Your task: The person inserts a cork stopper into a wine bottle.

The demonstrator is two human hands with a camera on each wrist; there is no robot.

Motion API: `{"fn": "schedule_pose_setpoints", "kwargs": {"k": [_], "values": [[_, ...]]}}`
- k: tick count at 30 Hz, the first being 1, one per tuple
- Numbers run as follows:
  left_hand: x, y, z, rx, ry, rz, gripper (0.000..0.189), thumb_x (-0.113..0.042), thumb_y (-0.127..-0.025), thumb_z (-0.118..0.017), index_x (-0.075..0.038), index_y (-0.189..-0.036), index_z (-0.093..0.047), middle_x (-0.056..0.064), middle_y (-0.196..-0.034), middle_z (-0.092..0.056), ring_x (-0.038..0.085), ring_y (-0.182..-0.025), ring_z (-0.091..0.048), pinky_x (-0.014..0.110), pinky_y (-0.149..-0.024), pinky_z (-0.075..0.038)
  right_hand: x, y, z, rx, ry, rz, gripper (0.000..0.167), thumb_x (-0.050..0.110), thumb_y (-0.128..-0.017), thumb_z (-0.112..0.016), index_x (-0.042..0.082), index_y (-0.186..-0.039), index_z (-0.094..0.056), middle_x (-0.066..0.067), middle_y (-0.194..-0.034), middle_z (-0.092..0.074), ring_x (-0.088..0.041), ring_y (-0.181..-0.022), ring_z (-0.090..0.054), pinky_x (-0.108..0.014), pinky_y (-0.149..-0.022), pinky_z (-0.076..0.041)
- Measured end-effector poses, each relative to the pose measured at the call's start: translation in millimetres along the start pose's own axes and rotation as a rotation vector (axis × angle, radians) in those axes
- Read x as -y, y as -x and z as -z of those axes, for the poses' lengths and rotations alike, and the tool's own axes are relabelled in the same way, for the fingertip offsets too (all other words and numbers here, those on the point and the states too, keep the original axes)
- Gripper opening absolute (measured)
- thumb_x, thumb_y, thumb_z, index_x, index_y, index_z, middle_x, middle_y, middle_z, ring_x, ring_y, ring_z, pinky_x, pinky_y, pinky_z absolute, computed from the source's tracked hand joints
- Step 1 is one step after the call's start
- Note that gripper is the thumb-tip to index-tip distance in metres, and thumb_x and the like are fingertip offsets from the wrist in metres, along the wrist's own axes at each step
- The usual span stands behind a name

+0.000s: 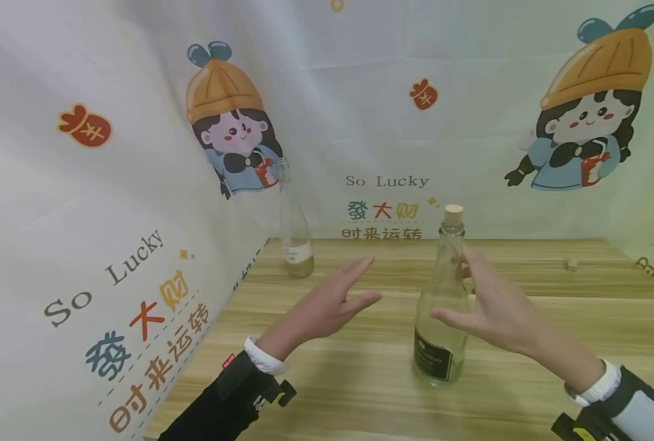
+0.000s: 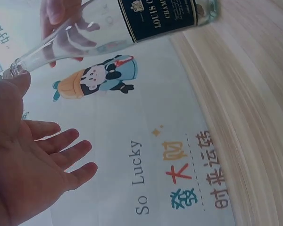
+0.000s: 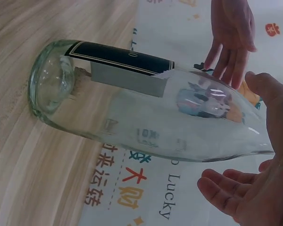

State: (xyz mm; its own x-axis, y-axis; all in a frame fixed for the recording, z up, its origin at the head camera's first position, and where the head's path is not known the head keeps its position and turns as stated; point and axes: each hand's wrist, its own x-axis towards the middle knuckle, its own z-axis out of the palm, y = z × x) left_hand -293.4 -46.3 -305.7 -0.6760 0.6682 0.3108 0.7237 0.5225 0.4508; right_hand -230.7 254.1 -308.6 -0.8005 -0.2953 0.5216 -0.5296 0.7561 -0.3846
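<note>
A clear glass bottle (image 1: 434, 306) with a dark label (image 1: 433, 355) stands upright on the table, a cork (image 1: 454, 215) in its mouth. My right hand (image 1: 495, 306) is at the bottle's right side, thumb and fingers spread apart around the neck without curling tight. In the right wrist view, the bottle (image 3: 141, 122) lies between its thumb and fingers. To the left of the bottle my left hand (image 1: 327, 306) hovers over the table, fingers extended and thumb apart, holding nothing. The left wrist view shows that hand's spread fingers (image 2: 68, 143).
A second clear bottle (image 1: 296, 239) with a white label stands at the table's back left. Towards the back right lies a small cork-coloured piece (image 1: 572, 264). A printed white cloth (image 1: 316, 110) hangs behind and beside the wooden table (image 1: 349, 386).
</note>
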Motion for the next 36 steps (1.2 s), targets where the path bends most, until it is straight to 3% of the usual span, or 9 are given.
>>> {"fn": "schedule_pose_setpoints", "kwargs": {"k": [6, 13, 17, 21, 27, 36], "values": [[14.1, 17.5, 4.1, -0.036, -0.052, 0.021, 0.073, -0.046, -0.107, -0.053, -0.006, -0.163, -0.027, 0.014, -0.168, -0.025, 0.029, -0.153, -0.028, 0.048, -0.122, -0.029, -3.2, 9.1, -7.2, 0.026, -0.018, -0.035, 0.114, 0.051, -0.085, -0.084, 0.007, -0.164, -0.014, -0.022, -0.136, -0.053, -0.043, -0.115, -0.061, -0.061, -0.086, -0.057], [33.6, 44.0, 6.2, -0.046, -0.097, 0.087, 0.073, -0.041, -0.106, -0.058, -0.001, -0.161, -0.031, 0.019, -0.167, -0.024, 0.036, -0.151, -0.030, 0.055, -0.120, -0.031, -5.8, 15.8, -15.0, 0.038, -0.072, -0.052, 0.119, 0.048, -0.083, -0.086, 0.005, -0.165, -0.010, -0.028, -0.145, -0.049, -0.047, -0.118, -0.060, -0.063, -0.089, -0.055], [44.8, 54.9, 5.7, -0.060, -0.133, 0.115, 0.072, -0.041, -0.106, -0.059, -0.001, -0.160, -0.033, 0.019, -0.167, -0.024, 0.039, -0.150, -0.030, 0.058, -0.119, -0.031, -7.9, 18.0, -19.1, 0.032, -0.069, -0.058, 0.120, 0.047, -0.082, -0.087, 0.007, -0.165, -0.011, -0.026, -0.144, -0.050, -0.041, -0.116, -0.061, -0.060, -0.084, -0.057], [54.6, 63.9, 4.3, -0.081, -0.199, 0.117, 0.073, -0.042, -0.105, -0.060, -0.002, -0.161, -0.032, 0.019, -0.166, -0.027, 0.040, -0.150, -0.030, 0.059, -0.120, -0.028, -8.7, 19.4, -23.4, 0.028, -0.075, -0.063, 0.120, 0.048, -0.081, -0.088, 0.007, -0.165, -0.012, -0.026, -0.142, -0.053, -0.036, -0.113, -0.062, -0.058, -0.082, -0.058], [65.3, 76.5, 1.8, -0.106, -0.285, 0.122, 0.077, -0.042, -0.104, -0.061, 0.003, -0.159, -0.032, 0.021, -0.164, -0.032, 0.040, -0.151, -0.030, 0.059, -0.122, -0.025, -10.1, 22.4, -29.0, 0.037, -0.147, -0.093, 0.124, 0.044, -0.080, -0.089, 0.009, -0.166, -0.007, -0.029, -0.143, -0.051, -0.039, -0.115, -0.062, -0.062, -0.086, -0.056], [79.2, 88.1, 2.5, -0.146, -0.374, 0.150, 0.078, -0.041, -0.102, -0.066, 0.002, -0.158, -0.034, 0.024, -0.162, -0.033, 0.043, -0.149, -0.031, 0.062, -0.120, -0.024, -15.3, 26.3, -37.6, 0.027, -0.187, -0.106, 0.117, 0.037, -0.083, -0.089, 0.005, -0.164, -0.012, -0.027, -0.139, -0.054, -0.039, -0.112, -0.065, -0.055, -0.080, -0.059]]}}
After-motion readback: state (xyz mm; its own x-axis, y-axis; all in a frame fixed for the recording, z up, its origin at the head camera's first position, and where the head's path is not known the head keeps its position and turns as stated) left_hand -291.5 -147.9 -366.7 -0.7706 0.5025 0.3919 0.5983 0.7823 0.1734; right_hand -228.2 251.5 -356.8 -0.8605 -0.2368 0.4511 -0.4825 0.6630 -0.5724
